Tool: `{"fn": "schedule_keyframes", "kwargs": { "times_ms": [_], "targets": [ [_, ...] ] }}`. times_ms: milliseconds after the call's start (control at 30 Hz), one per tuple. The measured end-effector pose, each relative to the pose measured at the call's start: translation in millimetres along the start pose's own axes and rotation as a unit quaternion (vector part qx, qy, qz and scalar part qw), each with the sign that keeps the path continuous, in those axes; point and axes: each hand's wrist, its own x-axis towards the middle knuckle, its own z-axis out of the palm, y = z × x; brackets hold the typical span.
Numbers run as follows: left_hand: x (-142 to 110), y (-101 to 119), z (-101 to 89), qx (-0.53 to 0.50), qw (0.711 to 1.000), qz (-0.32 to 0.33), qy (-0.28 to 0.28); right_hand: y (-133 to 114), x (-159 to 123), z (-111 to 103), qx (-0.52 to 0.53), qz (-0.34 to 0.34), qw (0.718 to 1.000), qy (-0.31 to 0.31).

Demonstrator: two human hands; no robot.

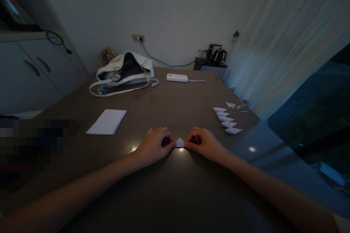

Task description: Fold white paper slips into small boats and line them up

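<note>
Between my two hands is a small folded piece of white paper (pixel 179 142), its peak pointing away from me and its lower edge along the table. My left hand (pixel 158 145) pinches the left corner with thumb and fingers. On the opposite corner, my right hand (pixel 203 143) is closed in a similar pinch. Parts of the paper are hidden under the fingertips. To the right stands a row of several small folded paper boats (pixel 229 124). A stack of white paper sheets (pixel 107 122) lies to the left.
Farther back are a white handbag (pixel 124 69) with a looping strap and a white power bank (pixel 177 78) with a short cable. Paper scraps (pixel 231 105) lie near the table's right edge. A kettle (pixel 219 55) stands on a low cabinet beyond, beside a white curtain (pixel 269 43).
</note>
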Motion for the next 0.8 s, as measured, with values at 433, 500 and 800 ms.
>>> {"fn": "schedule_keyframes", "kwargs": {
  "times_ms": [433,500,800],
  "targets": [
    [-0.6,2.6,2.7,0.023,1.000,-0.012,0.002,-2.5,-1.1,-0.2,-0.002,-0.022,1.000,-0.011],
    [-0.4,2.8,3.5,0.024,1.000,-0.013,0.002,-3.7,-0.7,-0.4,-0.006,-0.026,1.000,-0.013],
    [0.3,-2.9,6.4,-0.033,0.998,0.026,0.039,-4.8,-0.4,2.0,0.008,-0.007,1.000,-0.011]
  ]
}}
